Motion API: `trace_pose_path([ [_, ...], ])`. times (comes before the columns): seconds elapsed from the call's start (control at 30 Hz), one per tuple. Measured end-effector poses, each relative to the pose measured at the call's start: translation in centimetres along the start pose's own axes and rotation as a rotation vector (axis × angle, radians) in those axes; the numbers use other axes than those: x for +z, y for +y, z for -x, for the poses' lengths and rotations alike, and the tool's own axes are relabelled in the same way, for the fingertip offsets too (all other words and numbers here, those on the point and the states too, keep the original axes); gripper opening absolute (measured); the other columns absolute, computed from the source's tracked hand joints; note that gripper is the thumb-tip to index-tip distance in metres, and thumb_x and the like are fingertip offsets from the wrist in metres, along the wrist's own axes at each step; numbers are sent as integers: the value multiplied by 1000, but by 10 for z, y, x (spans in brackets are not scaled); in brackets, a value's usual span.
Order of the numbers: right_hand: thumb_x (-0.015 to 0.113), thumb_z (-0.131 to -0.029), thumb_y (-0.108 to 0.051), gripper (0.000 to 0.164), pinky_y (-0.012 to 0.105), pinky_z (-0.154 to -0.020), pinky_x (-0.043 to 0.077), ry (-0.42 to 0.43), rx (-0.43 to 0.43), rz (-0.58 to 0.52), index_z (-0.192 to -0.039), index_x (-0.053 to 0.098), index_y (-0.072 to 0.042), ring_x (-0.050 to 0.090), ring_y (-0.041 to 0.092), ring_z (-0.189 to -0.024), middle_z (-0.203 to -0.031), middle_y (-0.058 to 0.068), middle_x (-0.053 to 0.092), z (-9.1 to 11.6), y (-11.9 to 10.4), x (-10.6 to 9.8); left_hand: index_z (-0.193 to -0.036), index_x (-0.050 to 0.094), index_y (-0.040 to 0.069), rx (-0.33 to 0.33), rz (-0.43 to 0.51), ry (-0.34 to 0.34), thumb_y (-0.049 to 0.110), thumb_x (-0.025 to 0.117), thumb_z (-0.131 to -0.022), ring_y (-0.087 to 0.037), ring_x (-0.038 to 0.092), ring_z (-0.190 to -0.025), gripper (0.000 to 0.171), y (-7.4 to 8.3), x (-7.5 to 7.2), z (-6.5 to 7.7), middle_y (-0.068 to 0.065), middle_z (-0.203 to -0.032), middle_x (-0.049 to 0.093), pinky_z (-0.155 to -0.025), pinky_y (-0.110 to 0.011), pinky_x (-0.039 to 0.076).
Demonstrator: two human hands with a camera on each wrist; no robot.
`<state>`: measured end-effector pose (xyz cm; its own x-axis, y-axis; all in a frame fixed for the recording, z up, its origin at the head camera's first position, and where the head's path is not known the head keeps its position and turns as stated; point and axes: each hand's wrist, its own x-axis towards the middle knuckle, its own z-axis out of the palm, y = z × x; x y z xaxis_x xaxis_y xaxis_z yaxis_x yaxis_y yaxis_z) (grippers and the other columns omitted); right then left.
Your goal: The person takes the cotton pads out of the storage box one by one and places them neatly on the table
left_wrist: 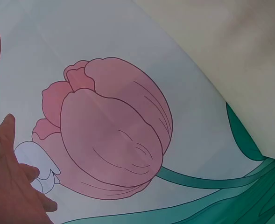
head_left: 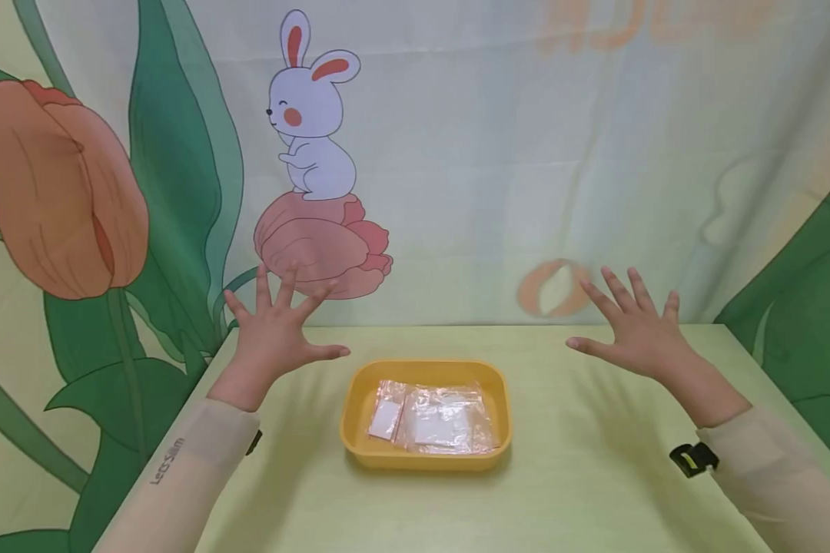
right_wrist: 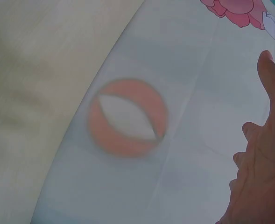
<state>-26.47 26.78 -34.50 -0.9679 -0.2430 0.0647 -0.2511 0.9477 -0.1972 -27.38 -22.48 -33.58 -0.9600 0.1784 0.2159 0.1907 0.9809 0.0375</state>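
In the head view a yellow plastic tray [head_left: 425,461] stands on the table, between and nearer than the two hands. Several clear zip bags [head_left: 449,422] lie in it, overlapping, with white pieces inside; a smaller bag with red edges [head_left: 386,415] is at the left. My left hand [head_left: 271,346] hovers over the table's left side, fingers spread wide, holding nothing. On the other side my right hand [head_left: 643,338] is raised the same way, its fingers apart. Part of the left hand [left_wrist: 11,182] and part of the right hand [right_wrist: 263,149] show in the wrist views.
The pale green table [head_left: 415,507] meets a printed cloth backdrop [head_left: 456,192] at its far edge. A rabbit, tulips and leaves are drawn on that cloth. Dark straps [head_left: 694,458] sit at the wrists, by the light sleeves [head_left: 768,468].
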Motion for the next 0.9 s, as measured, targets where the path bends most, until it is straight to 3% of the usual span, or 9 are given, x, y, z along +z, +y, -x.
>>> trace_pose_path([
  [0.9, 54, -94, -69, 94, 89, -109, -9, 57, -6, -11, -166, 11, -26, -8, 46, -159, -174, 17, 3, 0, -1, 2, -161, 28, 39, 0, -9, 13, 74, 74, -75, -57, -9, -155, 104, 1, 3, 6, -15, -175, -3, -107, -91, -3],
])
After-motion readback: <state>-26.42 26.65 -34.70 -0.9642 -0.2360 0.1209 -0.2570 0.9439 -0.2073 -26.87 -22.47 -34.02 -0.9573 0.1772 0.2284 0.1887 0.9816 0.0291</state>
